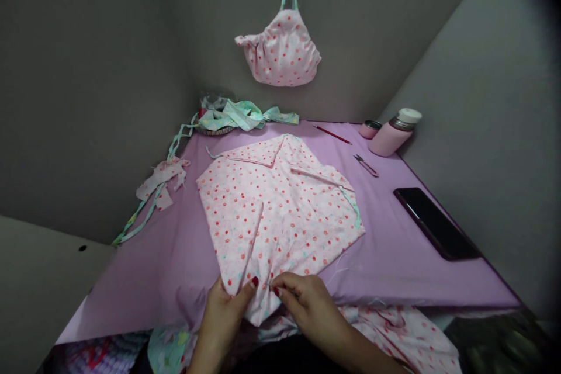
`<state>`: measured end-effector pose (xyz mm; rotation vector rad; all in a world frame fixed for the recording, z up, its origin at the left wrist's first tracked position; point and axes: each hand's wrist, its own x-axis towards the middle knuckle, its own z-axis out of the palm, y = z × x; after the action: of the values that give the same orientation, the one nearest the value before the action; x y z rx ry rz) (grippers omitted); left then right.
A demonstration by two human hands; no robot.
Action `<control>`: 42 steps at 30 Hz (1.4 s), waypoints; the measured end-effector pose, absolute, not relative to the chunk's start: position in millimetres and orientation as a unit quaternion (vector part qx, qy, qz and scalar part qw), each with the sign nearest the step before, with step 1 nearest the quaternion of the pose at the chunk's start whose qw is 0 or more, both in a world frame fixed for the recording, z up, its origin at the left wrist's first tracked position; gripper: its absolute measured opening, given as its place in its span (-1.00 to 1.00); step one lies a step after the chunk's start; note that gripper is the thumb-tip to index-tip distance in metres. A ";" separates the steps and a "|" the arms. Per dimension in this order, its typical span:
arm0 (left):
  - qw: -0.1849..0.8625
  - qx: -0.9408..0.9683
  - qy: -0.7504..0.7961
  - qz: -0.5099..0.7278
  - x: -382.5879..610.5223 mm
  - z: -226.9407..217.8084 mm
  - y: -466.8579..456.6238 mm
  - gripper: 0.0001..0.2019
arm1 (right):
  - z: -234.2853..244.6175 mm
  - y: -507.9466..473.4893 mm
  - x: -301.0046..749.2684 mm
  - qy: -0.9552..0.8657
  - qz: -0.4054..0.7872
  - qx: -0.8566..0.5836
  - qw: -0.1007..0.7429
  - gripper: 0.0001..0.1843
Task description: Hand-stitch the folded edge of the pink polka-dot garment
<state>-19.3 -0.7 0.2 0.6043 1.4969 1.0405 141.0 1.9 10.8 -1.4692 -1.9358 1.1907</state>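
Observation:
A pale pink piece of cloth [280,204] with red dots and flowers lies spread on the lilac-covered table, its near corner hanging over the front edge. My left hand [225,310] is closed on that corner, thumb on top and fingers beneath the fabric. Beside it, my right hand [309,304] pinches thumb and forefinger together at the cloth's surface. Whatever sits between those fingertips is too small to name. Green trim [352,207] shows along the cloth's right side, and folded flaps lie near its far edge.
Behind hangs a gathered dotted cloth piece [287,52]. Green strips [245,115] and pink scraps [162,181] lie at back and left. On the right are a red pencil [333,134], thread snips [366,165], a pink bottle [392,134], its cup [370,129] and a phone [433,222].

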 end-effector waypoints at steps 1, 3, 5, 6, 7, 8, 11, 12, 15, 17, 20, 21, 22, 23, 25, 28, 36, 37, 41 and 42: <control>0.576 0.258 0.636 0.443 -19.0 0.3 -0.9 -0.60 | 11.4 2.0 141.0 -0.702 0.427 -0.530 0.211 -0.76; 0.587 0.260 0.627 0.442 -18.8 0.8 -1.2 -0.58 | 12.4 2.4 141.0 -0.709 0.418 -0.532 0.201 -0.75; 0.589 0.263 0.621 0.445 -19.4 0.9 -1.0 -0.56 | 13.3 3.3 140.8 -0.720 0.405 -0.532 0.188 -0.74; 0.589 0.266 0.619 0.446 -20.0 0.8 -0.8 -0.56 | 13.7 3.9 140.6 -0.727 0.396 -0.531 0.181 -0.74; 0.588 0.272 0.618 0.445 -20.8 0.6 -0.5 -0.56 | 14.2 4.5 140.4 -0.734 0.385 -0.531 0.173 -0.73; 0.587 0.280 0.619 0.441 -21.7 0.2 -0.2 -0.57 | 14.8 5.1 140.1 -0.742 0.374 -0.532 0.163 -0.73; 0.581 0.313 0.620 0.425 -24.1 -1.6 0.5 -0.60 | 17.1 6.6 138.7 -0.762 0.342 -0.533 0.134 -0.72; 0.578 0.323 0.619 0.422 -24.5 -2.4 0.6 -0.61 | 17.8 7.0 138.2 -0.768 0.334 -0.532 0.124 -0.72; 0.578 0.340 0.612 0.420 -24.7 -4.5 0.5 -0.64 | 19.1 7.5 136.6 -0.780 0.312 -0.533 0.102 -0.73; 0.579 0.333 0.614 0.421 -24.4 -4.7 0.2 -0.65 | 18.4 7.0 135.9 -0.780 0.305 -0.536 0.106 -0.74; 0.579 0.317 0.624 0.418 -23.9 -3.2 -0.5 -0.63 | 15.2 4.6 136.1 -0.758 0.341 -0.537 0.146 -0.74; 0.579 0.313 0.626 0.418 -23.7 -2.5 -0.8 -0.62 | 13.9 3.5 136.5 -0.746 0.360 -0.537 0.164 -0.73; 0.579 0.308 0.629 0.417 -23.4 -1.8 -1.1 -0.61 | 12.7 2.5 136.9 -0.733 0.378 -0.536 0.180 -0.73; 0.581 0.300 0.631 0.417 -23.0 -1.1 -1.3 -0.59 | 11.5 1.5 137.3 -0.722 0.392 -0.536 0.194 -0.73; 0.588 0.280 0.633 0.418 -21.9 0.6 -1.5 -0.58 | 9.7 0.1 138.0 -0.705 0.408 -0.537 0.219 -0.74; 0.604 0.263 0.623 0.422 -20.2 4.4 -0.7 -0.58 | 8.6 -0.7 138.5 -0.693 0.418 -0.534 0.244 -0.73; 0.635 0.246 0.576 0.453 -18.4 1.4 2.0 -0.45 | 8.1 -1.1 135.5 -0.687 0.418 -0.535 0.259 -0.74; 0.639 0.244 0.571 0.454 -18.5 -1.1 1.8 -0.42 | 8.2 -0.8 134.8 -0.687 0.417 -0.536 0.257 -0.74; 0.640 0.224 0.582 0.449 -19.5 -8.7 0.4 -0.37 | 9.3 -0.5 133.9 -0.686 0.416 -0.543 0.249 -0.75; 0.636 0.220 0.588 0.449 -19.8 -8.5 0.0 -0.40 | 9.5 -0.6 134.1 -0.687 0.416 -0.542 0.248 -0.75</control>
<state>-19.8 0.0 -8.5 0.5022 1.3438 1.0252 134.1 -0.6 9.5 -1.4772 -1.8717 1.1348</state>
